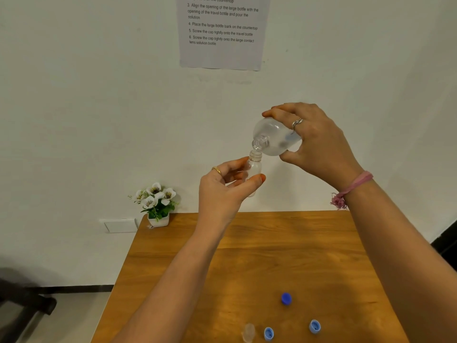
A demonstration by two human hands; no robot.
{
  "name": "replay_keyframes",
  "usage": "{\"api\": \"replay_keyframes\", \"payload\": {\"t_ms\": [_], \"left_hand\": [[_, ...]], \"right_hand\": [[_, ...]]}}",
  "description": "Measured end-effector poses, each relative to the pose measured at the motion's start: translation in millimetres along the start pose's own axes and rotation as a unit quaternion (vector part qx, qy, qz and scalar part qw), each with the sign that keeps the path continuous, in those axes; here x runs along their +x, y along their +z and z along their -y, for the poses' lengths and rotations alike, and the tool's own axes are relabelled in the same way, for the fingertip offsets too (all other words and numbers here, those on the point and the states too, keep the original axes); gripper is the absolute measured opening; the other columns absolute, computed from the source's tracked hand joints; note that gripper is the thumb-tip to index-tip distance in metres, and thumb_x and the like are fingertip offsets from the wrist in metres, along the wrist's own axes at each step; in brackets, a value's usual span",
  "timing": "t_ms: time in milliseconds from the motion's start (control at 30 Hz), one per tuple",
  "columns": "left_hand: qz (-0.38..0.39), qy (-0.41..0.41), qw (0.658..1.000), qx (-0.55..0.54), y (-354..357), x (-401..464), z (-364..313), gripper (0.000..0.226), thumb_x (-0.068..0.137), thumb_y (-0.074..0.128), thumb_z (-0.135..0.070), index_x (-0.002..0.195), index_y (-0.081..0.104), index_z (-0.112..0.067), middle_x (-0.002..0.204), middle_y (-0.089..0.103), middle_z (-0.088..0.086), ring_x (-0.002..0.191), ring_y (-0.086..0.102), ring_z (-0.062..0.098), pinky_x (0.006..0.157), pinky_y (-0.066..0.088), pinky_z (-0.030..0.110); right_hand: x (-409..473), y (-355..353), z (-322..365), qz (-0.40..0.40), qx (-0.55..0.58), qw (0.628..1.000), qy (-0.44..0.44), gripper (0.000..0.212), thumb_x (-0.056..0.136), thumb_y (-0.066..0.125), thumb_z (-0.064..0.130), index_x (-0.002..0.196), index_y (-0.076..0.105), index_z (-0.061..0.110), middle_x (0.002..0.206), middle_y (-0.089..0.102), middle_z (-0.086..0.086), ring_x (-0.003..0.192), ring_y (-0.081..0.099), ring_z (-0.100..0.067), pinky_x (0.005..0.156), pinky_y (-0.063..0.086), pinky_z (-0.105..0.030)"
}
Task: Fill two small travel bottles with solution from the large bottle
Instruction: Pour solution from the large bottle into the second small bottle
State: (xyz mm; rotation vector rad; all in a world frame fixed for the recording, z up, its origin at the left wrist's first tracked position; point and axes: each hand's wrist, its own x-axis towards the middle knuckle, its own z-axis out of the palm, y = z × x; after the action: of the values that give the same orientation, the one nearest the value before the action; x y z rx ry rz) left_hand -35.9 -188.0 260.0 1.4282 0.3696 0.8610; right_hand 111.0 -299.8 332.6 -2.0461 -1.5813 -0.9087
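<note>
Both hands raised, left hand (228,184) gripping, right hand (316,144) tilted

Staged test room – instruction sheet (220,30) taped on wall, bare wooden table (247,256).

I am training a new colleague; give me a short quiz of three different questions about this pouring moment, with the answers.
1. True or false: the large bottle is held in the right hand.
2. How many blue caps lie on the table?
3. Which hand holds the small travel bottle being filled: A) left, B) right?

Key
1. True; it is tilted, its mouth over the small bottle's.
2. Three.
3. A, the left hand.
</note>
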Motion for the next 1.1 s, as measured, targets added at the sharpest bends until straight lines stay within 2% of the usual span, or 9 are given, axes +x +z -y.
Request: {"api": "replay_keyframes", "payload": {"t_ms": [1100], "left_hand": [[0.004, 0.005, 1.000, -0.005, -1.4, 3.4, 3.1, 0.037, 0.068, 0.086, -0.017, 0.101, 0.072, -0.025, 0.090, 0.074, -0.011, 0.083, 0.065, 0.002, 0.067, 0.053, 0.015]], "right_hand": [[2.2, -0.2, 0.9, -0.003, -0.010, 1.000, -0.005, 0.064, 0.069, 0.078, 0.011, 0.128, 0.055, 0.021, 0.124, 0.058, -0.004, 0.112, 0.051, -0.028, 0.084, 0.046, -0.036]]}}
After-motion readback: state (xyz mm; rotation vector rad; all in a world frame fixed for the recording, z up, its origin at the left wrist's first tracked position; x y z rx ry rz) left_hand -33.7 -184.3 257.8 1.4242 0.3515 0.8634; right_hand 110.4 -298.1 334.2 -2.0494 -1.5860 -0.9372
